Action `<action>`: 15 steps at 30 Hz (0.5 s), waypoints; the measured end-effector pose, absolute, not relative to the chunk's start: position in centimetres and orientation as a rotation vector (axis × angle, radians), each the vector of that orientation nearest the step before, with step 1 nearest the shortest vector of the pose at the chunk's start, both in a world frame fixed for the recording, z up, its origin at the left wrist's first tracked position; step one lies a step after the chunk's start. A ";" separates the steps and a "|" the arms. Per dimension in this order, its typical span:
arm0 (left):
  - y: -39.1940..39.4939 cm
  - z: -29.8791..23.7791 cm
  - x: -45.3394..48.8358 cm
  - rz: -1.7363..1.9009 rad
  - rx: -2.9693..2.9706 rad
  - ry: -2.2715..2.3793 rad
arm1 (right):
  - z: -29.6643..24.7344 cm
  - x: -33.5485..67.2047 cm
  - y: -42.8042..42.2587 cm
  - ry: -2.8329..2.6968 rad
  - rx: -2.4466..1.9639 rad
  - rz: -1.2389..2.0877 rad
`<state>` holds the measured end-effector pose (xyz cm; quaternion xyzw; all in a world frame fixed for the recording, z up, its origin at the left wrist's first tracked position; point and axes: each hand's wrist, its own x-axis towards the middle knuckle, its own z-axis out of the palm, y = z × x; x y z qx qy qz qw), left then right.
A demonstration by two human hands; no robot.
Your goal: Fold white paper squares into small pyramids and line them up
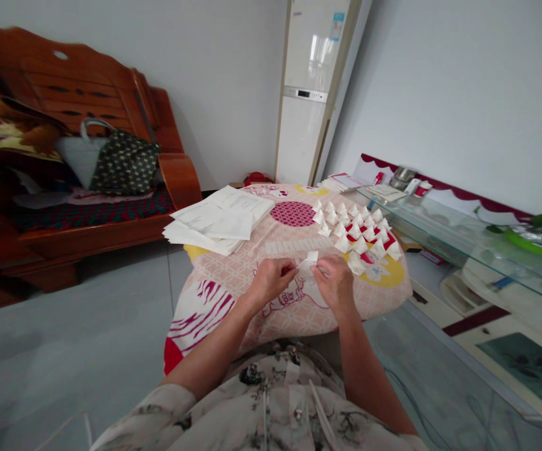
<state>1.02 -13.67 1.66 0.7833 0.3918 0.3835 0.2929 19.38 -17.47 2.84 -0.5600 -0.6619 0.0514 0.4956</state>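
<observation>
My left hand (271, 279) and my right hand (334, 282) meet over the near edge of a table covered with a pink patterned cloth (233, 269). Both pinch a small piece of white paper (309, 260) between their fingertips. Beyond the hands, several small folded white paper pieces (358, 232) lie in rows on the cloth. A row of thin white paper strips (296, 245) lies just ahead of my fingers.
A stack of white printed sheets (217, 220) lies at the table's far left. A wooden bench (64, 156) with bags stands on the left, a white standing air conditioner (306, 94) at the back, a glass-topped cabinet (463, 232) on the right.
</observation>
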 end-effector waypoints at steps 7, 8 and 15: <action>-13.5 1.7 0.9 1.004 2.200 0.996 | 3.4 19.6 -17.9 -1.616 -1.319 0.301; -13.5 1.7 0.8 1.005 2.222 0.994 | 3.3 19.6 -17.9 -1.566 -1.308 0.395; -13.7 2.1 0.9 1.063 2.300 0.861 | 3.9 19.3 -18.2 -1.232 -1.207 0.914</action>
